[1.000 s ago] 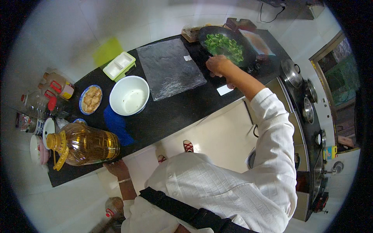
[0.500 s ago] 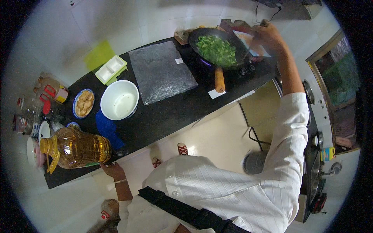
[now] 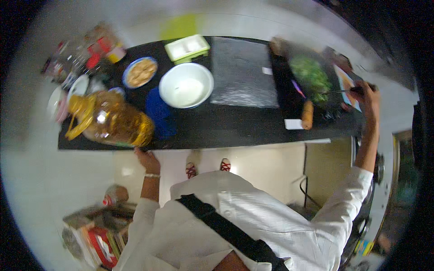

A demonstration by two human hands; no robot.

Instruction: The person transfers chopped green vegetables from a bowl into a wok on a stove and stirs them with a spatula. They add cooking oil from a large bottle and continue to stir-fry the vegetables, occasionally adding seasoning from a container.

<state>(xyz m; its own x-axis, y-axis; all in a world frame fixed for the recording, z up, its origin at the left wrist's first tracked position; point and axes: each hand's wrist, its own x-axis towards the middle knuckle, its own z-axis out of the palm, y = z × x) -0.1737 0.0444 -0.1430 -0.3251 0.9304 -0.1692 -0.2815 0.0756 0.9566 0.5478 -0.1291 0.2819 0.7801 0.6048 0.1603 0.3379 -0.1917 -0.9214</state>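
At the far right my right hand [image 3: 370,100] is closed around the dark handle of a cooking utensil [image 3: 337,91]. Its thin metal shaft reaches left into the dark wok [image 3: 326,67], and the working end is hidden among chopped green leaves [image 3: 309,77]. Toward me points the wok's wooden handle [image 3: 307,115]. My left hand [image 3: 148,161] is at the counter's front edge, just below the base of a large jug of golden oil [image 3: 113,119]. Its fingers, somewhat blurred, look stretched out with nothing in them.
On the black counter [image 3: 194,131] stand a white bowl [image 3: 186,86], a plate of pale brown pieces [image 3: 140,72], a green-rimmed white container [image 3: 187,48] and a blue cloth [image 3: 159,117]. A dark slab [image 3: 244,72] lies left of the wok. Plastic bottles [image 3: 97,52] crowd the back left.
My view has turned, so the counter now runs level. My right hand has come lower, and the utensil's shaft now reaches into the greens. My left hand stays by the oil jug.
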